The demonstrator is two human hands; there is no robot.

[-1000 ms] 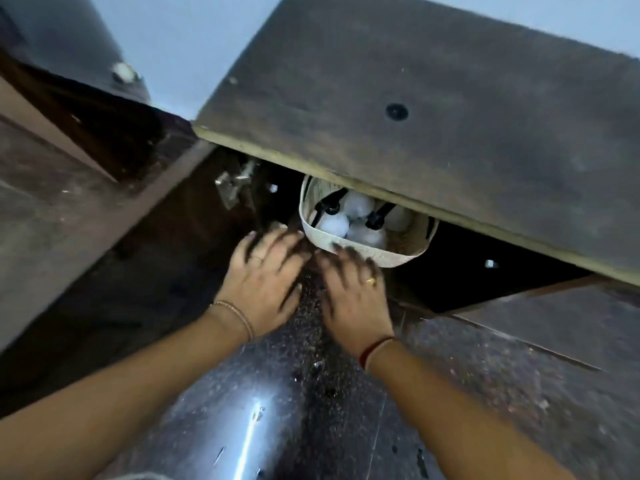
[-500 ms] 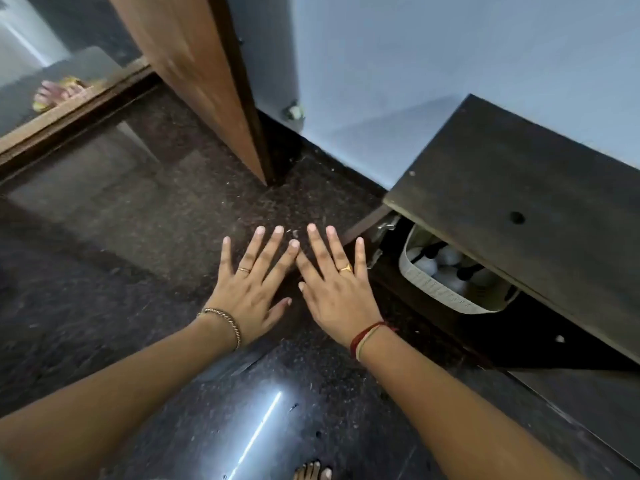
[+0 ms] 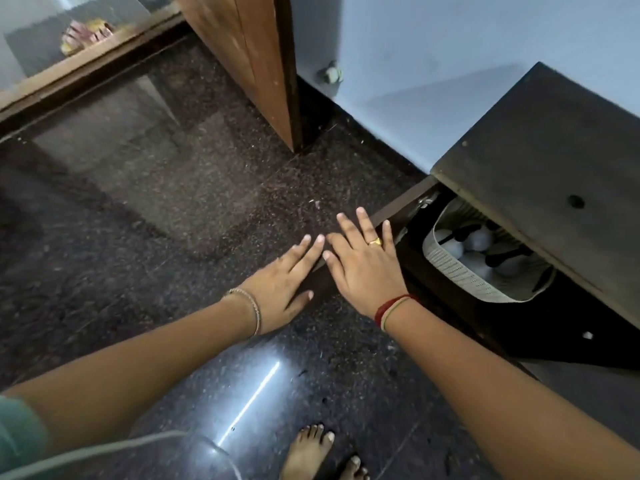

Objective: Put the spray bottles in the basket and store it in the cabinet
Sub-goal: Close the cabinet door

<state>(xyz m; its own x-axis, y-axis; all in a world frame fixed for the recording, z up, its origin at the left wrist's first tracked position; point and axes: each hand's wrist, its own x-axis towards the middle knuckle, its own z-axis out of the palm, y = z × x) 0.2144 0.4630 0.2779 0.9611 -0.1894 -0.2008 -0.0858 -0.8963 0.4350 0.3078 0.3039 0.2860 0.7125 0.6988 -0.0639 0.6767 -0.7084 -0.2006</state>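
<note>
Basket (image 3: 450, 268) of spray bottles (image 3: 479, 239) sits inside cabinet (image 3: 540, 161), at 3 o'clock from both hands – left hand (image 3: 280, 289) and right hand (image 3: 363, 268) spread flat, empty. Judged light, flexible – grip the rim

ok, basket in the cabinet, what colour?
Off-white with a fine woven texture; the basket shows only in the head view, holding white spray bottles with black heads.

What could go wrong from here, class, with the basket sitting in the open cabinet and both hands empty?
1. The basket sits near the cabinet's front edge, so a closing door might catch it.
2. The spray bottles lie loosely inside; a knock could tip them.
3. The right hand and left hand hover near the opening, risking pinched fingers.
</note>
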